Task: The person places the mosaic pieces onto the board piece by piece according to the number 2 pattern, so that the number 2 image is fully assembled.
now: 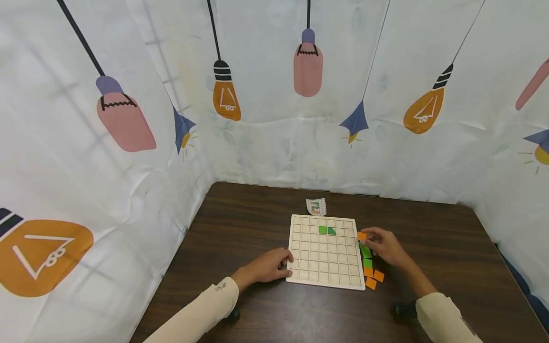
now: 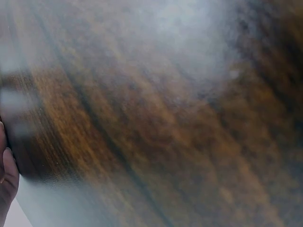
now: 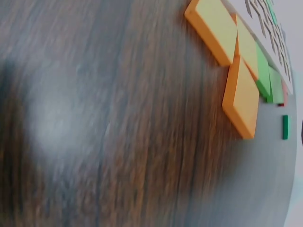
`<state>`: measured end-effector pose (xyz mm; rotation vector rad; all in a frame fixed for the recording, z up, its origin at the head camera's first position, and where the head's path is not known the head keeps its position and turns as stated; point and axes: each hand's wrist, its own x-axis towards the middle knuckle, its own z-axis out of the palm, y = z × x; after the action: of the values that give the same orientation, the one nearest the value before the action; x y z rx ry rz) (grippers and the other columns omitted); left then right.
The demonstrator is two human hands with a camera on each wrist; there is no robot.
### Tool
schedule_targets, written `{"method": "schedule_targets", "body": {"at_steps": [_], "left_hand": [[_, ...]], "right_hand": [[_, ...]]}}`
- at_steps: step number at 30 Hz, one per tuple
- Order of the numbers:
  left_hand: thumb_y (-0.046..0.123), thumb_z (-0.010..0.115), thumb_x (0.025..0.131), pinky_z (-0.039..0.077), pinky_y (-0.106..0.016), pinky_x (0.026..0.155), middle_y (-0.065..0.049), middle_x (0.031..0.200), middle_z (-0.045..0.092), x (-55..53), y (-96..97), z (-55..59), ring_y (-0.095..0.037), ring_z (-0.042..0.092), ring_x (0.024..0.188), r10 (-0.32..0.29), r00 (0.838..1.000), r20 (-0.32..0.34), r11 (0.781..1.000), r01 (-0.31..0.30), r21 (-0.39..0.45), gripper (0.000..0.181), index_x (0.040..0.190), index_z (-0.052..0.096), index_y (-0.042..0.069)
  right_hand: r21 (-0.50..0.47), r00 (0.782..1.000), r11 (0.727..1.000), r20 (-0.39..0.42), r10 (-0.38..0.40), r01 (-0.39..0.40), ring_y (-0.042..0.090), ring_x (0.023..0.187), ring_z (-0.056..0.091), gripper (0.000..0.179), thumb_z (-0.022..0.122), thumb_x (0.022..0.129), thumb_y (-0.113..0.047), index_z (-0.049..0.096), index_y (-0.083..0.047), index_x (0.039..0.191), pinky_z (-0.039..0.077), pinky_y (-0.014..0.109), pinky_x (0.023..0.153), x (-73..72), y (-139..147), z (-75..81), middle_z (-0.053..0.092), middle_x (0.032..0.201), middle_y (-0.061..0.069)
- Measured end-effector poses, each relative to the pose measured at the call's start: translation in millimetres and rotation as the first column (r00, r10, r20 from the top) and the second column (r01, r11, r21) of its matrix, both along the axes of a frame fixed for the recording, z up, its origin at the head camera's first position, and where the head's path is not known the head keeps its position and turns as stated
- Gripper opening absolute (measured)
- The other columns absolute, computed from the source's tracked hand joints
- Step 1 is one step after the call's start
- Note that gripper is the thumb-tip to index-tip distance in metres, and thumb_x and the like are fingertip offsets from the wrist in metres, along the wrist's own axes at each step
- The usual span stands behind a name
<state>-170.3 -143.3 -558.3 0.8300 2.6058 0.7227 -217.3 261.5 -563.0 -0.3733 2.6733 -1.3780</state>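
A pale square grid board (image 1: 326,257) lies on the dark wooden table, with a green square tile (image 1: 323,230) and a darker green quarter-round tile (image 1: 331,231) side by side in its upper cells. My left hand (image 1: 268,265) holds the board's left edge with bent fingers and thumb. Beyond the board's right edge, my right hand (image 1: 386,245) pinches an orange square tile (image 1: 362,236). Below that hand lie green tiles (image 1: 367,263) and several orange tiles (image 1: 371,283). The right wrist view also has a small dark green piece (image 3: 285,126); the hand is almost out of that view.
A small printed grid card (image 1: 316,206) with a coloured pattern lies behind the board. Brown table surface (image 1: 249,214) surrounds the board. White sheeting (image 1: 274,143) printed with lamps hangs behind and beside the table.
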Motion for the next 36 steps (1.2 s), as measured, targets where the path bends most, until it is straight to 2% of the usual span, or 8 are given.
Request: {"method": "schedule_targets", "body": {"at_steps": [10,20,27,31,36], "left_hand": [[0.033,0.071,0.092,0.041,-0.02,0.071,0.007,0.093,0.053,-0.1,-0.4,0.4,-0.002,0.047,0.077,0.004,1.0,0.0,1.0,-0.004,0.013,0.026,0.111,0.061,0.019],[0.032,0.072,0.091,0.04,-0.02,0.07,0.008,0.092,0.051,-1.3,0.3,-1.6,-0.002,0.046,0.077,0.015,1.0,0.018,1.0,-0.015,0.02,0.025,0.109,0.06,0.019],[0.032,0.072,0.091,0.04,-0.019,0.071,0.009,0.091,0.051,-1.1,-0.2,-4.2,-0.002,0.046,0.076,0.01,1.0,0.017,1.0,-0.01,0.019,0.025,0.11,0.061,0.019],[0.031,0.072,0.091,0.04,-0.019,0.071,0.008,0.091,0.051,-1.1,-0.2,-3.8,-0.002,0.046,0.076,0.008,1.0,0.013,1.0,-0.008,0.021,0.025,0.11,0.061,0.019],[0.031,0.072,0.091,0.04,-0.019,0.07,0.008,0.092,0.052,-0.8,-0.3,-2.5,-0.001,0.046,0.076,0.008,1.0,0.014,1.0,-0.008,0.022,0.025,0.11,0.061,0.019]], "right_hand": [[-0.117,0.997,0.992,0.039,0.06,-0.055,0.01,0.051,0.048,0.034,0.068,0.095,-0.009,0.062,0.002,0.126,0.044,0.028,0.047,-6.1,-16.2,2.9,0.059,0.095,0.016],[-0.079,0.998,0.995,0.017,0.058,-0.056,0.012,0.058,0.054,0.032,0.069,0.094,-0.008,0.065,0.0,0.124,0.05,0.029,0.052,-11.0,-33.6,4.6,0.066,0.099,0.015],[-0.103,0.996,0.991,-0.005,0.089,-0.089,0.011,0.052,0.049,0.032,0.07,0.094,-0.013,0.065,0.0,0.123,0.046,0.028,0.048,-14.6,-41.3,3.8,0.063,0.097,0.013],[-0.117,0.993,0.987,-0.029,0.111,-0.114,0.015,0.052,0.05,0.032,0.068,0.095,-0.011,0.064,0.003,0.124,0.049,0.03,0.05,-16.5,-44.8,2.1,0.061,0.097,0.014],[-0.138,0.995,0.986,0.014,0.097,-0.094,0.02,0.053,0.054,0.033,0.068,0.095,-0.01,0.064,0.002,0.125,0.052,0.033,0.052,-17.6,-51.5,2.4,0.062,0.1,0.016]]}}
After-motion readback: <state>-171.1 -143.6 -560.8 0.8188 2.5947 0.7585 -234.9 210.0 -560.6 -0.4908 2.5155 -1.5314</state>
